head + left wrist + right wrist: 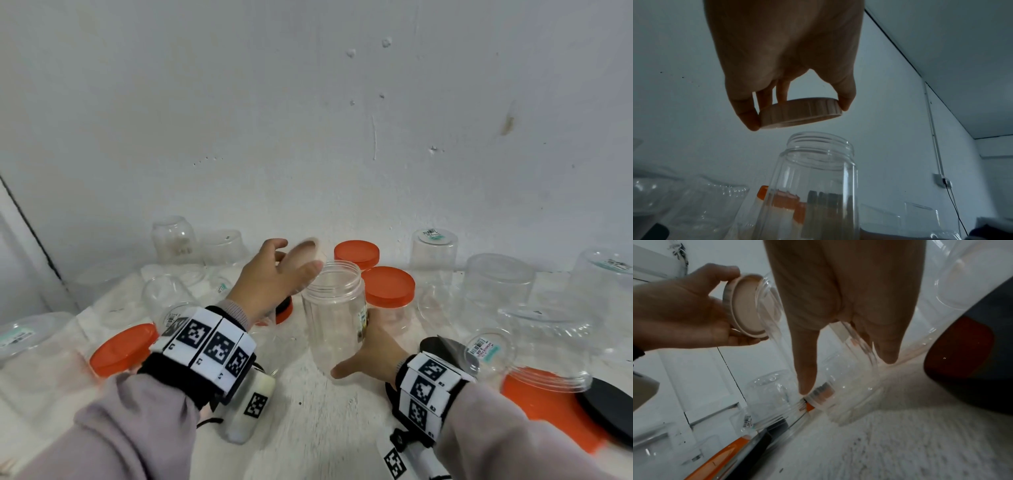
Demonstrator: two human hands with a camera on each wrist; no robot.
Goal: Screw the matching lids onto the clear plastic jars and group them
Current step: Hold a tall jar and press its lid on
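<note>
A tall clear jar (334, 315) stands upright with an open mouth in the middle of the white table. My right hand (368, 353) grips its lower body, thumb on the near side; in the right wrist view the fingers (806, 363) wrap the jar (849, 378). My left hand (274, 277) pinches a pale beige lid (306, 253) by its rim, tilted just above and left of the jar's mouth. The left wrist view shows the lid (800, 112) hanging a short way above the threaded neck (821, 144), apart from it.
Several clear jars stand upside down around the table, such as one (433, 253) at the back and one (498, 284) on the right. Orange lids (356, 253) (388, 286) (121, 349) lie about. A black lid (609, 407) lies at the right edge. The wall is close behind.
</note>
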